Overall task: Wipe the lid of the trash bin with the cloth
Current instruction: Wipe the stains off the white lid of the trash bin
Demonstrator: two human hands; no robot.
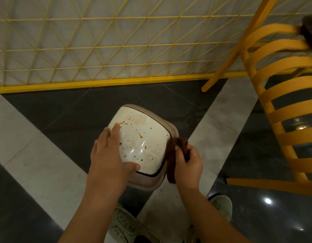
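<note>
Head view: left hand [110, 155] steadies stained lid [143, 139] (cloth [172, 155] bunched right).

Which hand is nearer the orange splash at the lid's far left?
Left. The left hand lies flat on the lid, its fingertips right beside the orange splash. The right hand grips the brown cloth at the lid's right edge, farther away.
</note>
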